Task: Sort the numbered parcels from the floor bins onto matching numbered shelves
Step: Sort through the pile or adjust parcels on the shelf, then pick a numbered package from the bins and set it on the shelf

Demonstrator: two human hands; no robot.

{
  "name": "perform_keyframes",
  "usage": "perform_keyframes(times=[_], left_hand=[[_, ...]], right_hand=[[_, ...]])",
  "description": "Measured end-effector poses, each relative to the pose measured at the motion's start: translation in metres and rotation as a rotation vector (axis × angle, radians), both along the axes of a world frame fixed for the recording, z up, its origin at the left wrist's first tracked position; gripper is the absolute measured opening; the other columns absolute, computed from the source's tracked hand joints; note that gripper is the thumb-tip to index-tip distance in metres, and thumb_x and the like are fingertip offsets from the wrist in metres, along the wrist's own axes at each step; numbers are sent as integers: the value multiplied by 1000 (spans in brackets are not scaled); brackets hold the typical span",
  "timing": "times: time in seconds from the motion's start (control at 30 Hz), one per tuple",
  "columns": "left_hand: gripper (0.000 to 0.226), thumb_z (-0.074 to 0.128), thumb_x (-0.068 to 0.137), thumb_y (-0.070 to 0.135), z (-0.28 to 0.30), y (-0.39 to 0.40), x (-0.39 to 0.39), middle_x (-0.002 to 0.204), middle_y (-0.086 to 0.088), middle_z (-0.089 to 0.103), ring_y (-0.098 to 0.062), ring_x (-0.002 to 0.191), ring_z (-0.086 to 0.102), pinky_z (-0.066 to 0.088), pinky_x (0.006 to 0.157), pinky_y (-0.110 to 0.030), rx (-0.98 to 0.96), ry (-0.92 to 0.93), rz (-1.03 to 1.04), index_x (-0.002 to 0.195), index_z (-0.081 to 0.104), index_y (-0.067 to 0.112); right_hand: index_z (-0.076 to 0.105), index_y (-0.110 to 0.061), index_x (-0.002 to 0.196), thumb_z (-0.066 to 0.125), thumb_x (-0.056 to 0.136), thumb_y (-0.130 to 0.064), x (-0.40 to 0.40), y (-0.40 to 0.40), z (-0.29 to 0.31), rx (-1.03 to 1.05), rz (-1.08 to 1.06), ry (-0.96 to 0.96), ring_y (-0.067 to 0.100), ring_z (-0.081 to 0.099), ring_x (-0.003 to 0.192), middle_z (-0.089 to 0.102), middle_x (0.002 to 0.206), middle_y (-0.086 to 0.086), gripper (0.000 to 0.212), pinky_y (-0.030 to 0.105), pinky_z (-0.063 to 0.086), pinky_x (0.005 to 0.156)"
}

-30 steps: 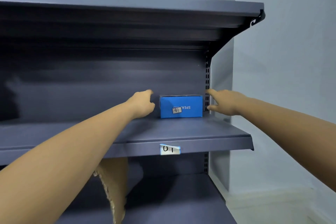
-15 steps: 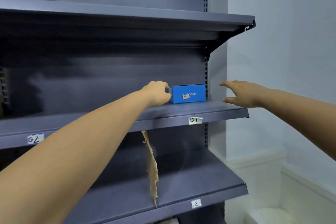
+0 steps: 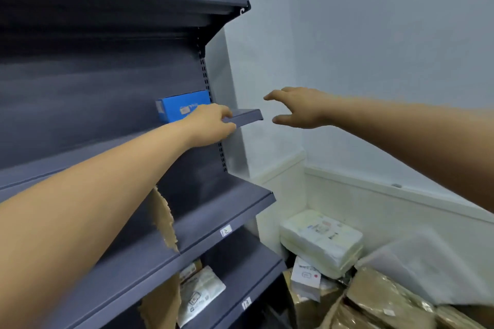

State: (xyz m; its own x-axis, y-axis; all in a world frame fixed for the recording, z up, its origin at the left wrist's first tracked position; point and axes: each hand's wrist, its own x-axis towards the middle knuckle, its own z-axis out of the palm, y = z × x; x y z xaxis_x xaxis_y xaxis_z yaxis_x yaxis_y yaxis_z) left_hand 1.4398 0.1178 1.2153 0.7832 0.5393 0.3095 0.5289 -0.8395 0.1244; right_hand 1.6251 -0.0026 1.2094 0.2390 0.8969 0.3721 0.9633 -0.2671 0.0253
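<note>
The blue box (image 3: 184,105) sits at the right end of the middle shelf (image 3: 247,115), left of centre in the frame, pushed back against the rear panel, probably so it stays clear of the edge. The left hand (image 3: 211,125) lies at the shelf's front lip just before the box, its fingers loosely bent and gripping nothing that I can see. The right hand (image 3: 299,108) hangs in the air right of the shelf, fingers spread and empty. The box's label is too blurred to read. Lower shelf tags read 12 (image 3: 226,230) and 13 (image 3: 246,303). Unsorted parcels (image 3: 320,242) lie heaped at lower right.
</note>
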Motion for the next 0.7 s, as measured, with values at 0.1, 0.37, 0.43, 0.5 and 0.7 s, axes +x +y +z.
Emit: perform_keyframes(times=[0.1, 0.37, 0.43, 0.5, 0.7], left_hand=[[45, 47, 99, 29, -7, -29, 29, 144, -1, 49, -19, 130, 45, 30, 93, -23, -14, -9, -124, 142, 46, 17], [47, 48, 97, 34, -52, -99, 117, 145, 1, 48, -17, 130, 47, 35, 102, -28, -116, 9, -364, 142, 46, 21], [47, 49, 97, 34, -70, -116, 137, 145, 1, 48, -17, 129, 48, 35, 100, -27, -153, 23, -412, 142, 47, 21], [46, 50, 97, 34, -90, -130, 155, 145, 2, 48, -17, 128, 49, 36, 98, -26, -198, 40, -447, 141, 47, 21], [46, 50, 97, 31, -151, -170, 202, 146, 0, 47, -18, 130, 46, 36, 101, -28, -301, 96, -486, 141, 46, 19]], right_hand=[[30, -26, 148, 51, 97, -39, 10, -34, -10, 28, -37, 20, 25, 42, 132, 42, 146, 4, 56, 42, 37, 106], [35, -24, 146, 53, 97, -36, 52, -125, -51, 12, -127, 113, 20, 46, 129, 45, 145, 2, 54, 36, 39, 104], [36, -24, 145, 53, 97, -36, 64, -148, -62, 6, -159, 143, 18, 46, 129, 45, 145, 0, 52, 36, 39, 104], [37, -24, 145, 53, 97, -34, 76, -172, -76, 6, -189, 180, 17, 48, 127, 46, 145, 0, 51, 33, 39, 102], [39, -23, 143, 53, 97, -31, 113, -226, -130, -28, -241, 277, 15, 52, 122, 49, 142, -1, 49, 22, 36, 89]])
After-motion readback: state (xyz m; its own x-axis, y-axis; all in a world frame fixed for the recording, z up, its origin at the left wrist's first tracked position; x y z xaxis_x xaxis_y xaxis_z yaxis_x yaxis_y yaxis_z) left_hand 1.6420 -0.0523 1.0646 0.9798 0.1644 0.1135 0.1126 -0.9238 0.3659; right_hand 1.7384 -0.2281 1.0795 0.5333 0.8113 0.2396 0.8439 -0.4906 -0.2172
